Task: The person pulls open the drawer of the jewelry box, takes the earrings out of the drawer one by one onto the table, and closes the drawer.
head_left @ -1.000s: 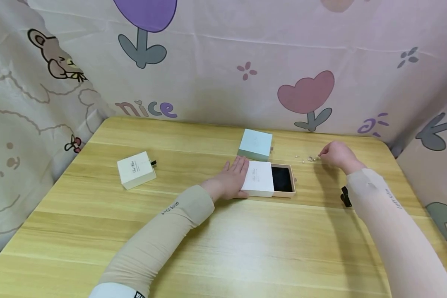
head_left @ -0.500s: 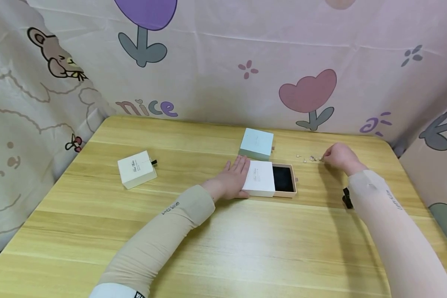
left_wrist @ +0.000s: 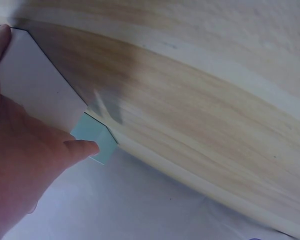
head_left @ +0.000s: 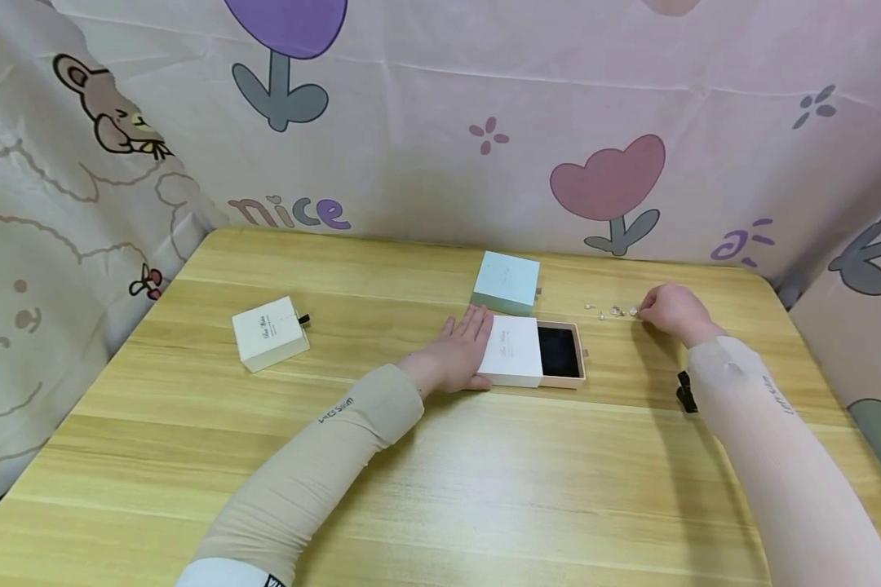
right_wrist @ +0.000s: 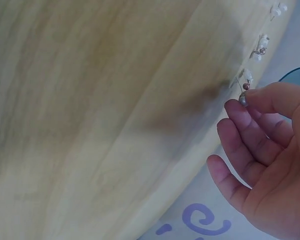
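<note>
My left hand (head_left: 455,357) lies with straight fingers against the left end of a white sleeve box (head_left: 510,352). Its drawer (head_left: 560,354), lined in black, is pulled partly out to the right. Farther right, my right hand (head_left: 675,311) is low over the table's back right part. In the right wrist view its thumb and forefinger pinch a small earring with a greyish bead (right_wrist: 242,100); the fingertips hide part of it. Several small pearl earrings (head_left: 615,311) lie in a loose row just left of that hand.
A pale blue box (head_left: 507,281) stands behind the white one. To the left sits a cream box (head_left: 267,333) with a black tab. A small black object (head_left: 685,392) lies by the right sleeve. A printed curtain (head_left: 411,122) hangs along the table's back edge.
My right hand has shifted slightly right, and one earring beside its fingertips now shows more clearly. The left hand and the boxes stay in place.
</note>
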Motion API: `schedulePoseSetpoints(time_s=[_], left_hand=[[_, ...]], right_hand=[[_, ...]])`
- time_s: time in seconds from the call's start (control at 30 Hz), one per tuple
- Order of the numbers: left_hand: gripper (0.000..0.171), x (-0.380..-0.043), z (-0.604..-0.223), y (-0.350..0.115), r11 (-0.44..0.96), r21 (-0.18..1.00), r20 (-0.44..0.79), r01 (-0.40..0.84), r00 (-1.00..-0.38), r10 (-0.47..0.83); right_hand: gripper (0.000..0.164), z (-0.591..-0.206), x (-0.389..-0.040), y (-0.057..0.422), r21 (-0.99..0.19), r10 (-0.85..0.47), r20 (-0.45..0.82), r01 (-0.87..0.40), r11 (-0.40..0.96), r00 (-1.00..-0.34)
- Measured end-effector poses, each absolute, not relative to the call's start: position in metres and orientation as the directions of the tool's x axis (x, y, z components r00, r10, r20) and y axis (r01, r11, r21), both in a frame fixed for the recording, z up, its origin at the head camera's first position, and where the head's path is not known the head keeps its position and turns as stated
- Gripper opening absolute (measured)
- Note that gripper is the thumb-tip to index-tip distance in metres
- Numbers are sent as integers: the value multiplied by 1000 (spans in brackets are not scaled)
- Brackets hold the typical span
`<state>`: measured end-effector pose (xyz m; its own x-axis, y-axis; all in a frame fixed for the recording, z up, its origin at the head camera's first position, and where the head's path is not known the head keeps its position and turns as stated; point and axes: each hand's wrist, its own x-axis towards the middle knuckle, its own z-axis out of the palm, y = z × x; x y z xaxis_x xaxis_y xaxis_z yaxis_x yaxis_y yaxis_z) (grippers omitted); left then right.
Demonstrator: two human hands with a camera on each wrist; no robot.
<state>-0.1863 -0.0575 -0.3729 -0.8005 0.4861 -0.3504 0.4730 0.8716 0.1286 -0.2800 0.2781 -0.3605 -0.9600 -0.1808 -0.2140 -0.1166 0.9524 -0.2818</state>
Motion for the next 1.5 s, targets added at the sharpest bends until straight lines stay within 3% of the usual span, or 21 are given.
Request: schedulePoseSetpoints(time_s=[0.6, 0.97, 1.27, 1.5], left_hand=[[100, -187, -373, -56, 870, 111, -353, 480, -799, 486], [98, -185, -371, -57, 871, 157, -348, 466, -799, 490], [99, -184, -371, -58, 871, 134, -357, 472, -797, 487], [99, -182, -367, -57, 869, 138, -346, 474, -799, 491]], right_hand=[[21, -364, -279, 283, -257, -159, -212, -102, 961, -964], [29, -352, -273, 282, -246, -130, -198, -79, 966, -971], [36, -338, -257, 255, -344, -380, -162, -309, 887, -910], [59, -338, -235, 229, -406, -535, -216, -423, 810, -817]])
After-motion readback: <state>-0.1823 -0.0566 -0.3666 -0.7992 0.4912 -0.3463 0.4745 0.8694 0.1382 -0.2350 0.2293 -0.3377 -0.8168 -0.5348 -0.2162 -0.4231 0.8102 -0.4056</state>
